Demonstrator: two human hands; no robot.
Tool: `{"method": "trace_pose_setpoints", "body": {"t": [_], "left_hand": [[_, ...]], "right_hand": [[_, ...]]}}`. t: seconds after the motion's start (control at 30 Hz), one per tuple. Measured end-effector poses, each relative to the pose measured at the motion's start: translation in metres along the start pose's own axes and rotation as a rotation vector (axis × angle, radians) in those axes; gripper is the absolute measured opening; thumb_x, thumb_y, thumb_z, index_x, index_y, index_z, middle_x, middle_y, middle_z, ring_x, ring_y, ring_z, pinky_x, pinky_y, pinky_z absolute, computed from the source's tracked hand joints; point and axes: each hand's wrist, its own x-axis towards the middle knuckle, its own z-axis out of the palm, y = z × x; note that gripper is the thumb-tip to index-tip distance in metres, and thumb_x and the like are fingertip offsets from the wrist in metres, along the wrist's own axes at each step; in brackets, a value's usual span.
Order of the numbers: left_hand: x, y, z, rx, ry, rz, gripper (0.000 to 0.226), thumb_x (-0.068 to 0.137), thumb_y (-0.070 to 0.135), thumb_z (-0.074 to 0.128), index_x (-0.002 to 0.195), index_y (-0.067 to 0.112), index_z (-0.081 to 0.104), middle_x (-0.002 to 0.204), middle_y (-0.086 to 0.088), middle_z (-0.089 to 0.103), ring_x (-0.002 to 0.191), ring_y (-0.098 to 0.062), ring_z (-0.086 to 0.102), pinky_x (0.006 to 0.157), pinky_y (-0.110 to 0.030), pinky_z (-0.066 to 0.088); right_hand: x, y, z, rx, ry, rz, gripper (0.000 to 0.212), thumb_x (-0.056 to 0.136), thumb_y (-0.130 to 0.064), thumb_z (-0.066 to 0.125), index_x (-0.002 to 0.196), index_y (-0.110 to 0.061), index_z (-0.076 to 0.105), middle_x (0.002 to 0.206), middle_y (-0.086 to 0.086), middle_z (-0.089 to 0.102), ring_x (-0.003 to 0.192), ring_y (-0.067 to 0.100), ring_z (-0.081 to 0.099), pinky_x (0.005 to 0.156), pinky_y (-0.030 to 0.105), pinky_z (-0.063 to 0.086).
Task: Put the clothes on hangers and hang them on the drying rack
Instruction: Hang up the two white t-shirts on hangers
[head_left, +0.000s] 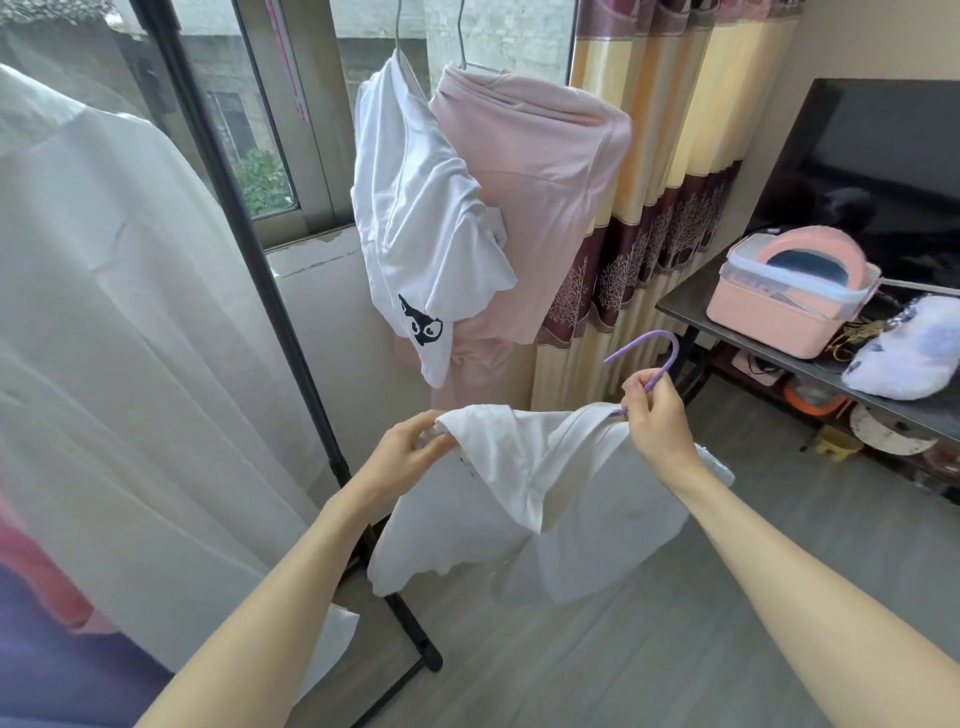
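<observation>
A white garment (524, 483) hangs in front of me on a purple hanger (655, 358), whose hook sticks up above the collar. My right hand (655, 415) pinches the hanger's neck just below the hook. My left hand (410, 452) grips the garment's left shoulder, where the hanger's end lies hidden in the cloth. The black drying rack's post (244, 249) slants down on the left to its foot (415, 639). A white T-shirt with a black print (421, 218) and a pink garment (535, 208) hang on wire hangers at the upper middle.
A large white garment (104, 338) hangs at the left, with red and dark cloth below it. Behind are a window and patterned curtains (649, 208). At the right a dark table (883, 384) carries a pink box (789, 291), a white fluffy item and a TV.
</observation>
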Motion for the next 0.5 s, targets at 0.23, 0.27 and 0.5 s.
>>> {"method": "trace_pose_setpoints", "body": {"t": [0.23, 0.27, 0.5], "left_hand": [[-0.004, 0.009, 0.006, -0.23, 0.1, -0.123, 0.035, 0.097, 0.023, 0.045, 0.069, 0.006, 0.059, 0.06, 0.014, 0.05, 0.05, 0.003, 0.043, 0.053, -0.011, 0.034], [-0.003, 0.008, 0.006, -0.248, 0.138, -0.127, 0.038, 0.098, 0.024, 0.044, 0.073, 0.0, 0.06, 0.061, 0.013, 0.054, 0.054, 0.002, 0.046, 0.053, -0.01, 0.035], [0.004, 0.015, -0.001, -0.176, 0.264, 0.042, 0.049, 0.094, 0.033, 0.047, 0.069, -0.009, 0.046, 0.065, -0.007, 0.038, 0.062, -0.013, 0.033, 0.058, -0.027, 0.025]], "right_hand": [[-0.004, 0.003, 0.0, -0.059, -0.048, 0.009, 0.021, 0.098, -0.014, 0.037, 0.078, -0.018, 0.043, 0.069, 0.0, 0.05, 0.076, 0.022, 0.05, 0.08, 0.035, 0.041], [-0.005, 0.004, 0.0, -0.095, -0.063, 0.002, 0.019, 0.098, -0.015, 0.038, 0.08, -0.014, 0.043, 0.069, -0.001, 0.05, 0.075, 0.022, 0.05, 0.079, 0.033, 0.04], [-0.006, 0.016, 0.0, -0.236, 0.012, 0.042, 0.017, 0.096, -0.014, 0.041, 0.081, -0.008, 0.042, 0.074, 0.009, 0.054, 0.072, 0.025, 0.047, 0.067, 0.029, 0.032]]}}
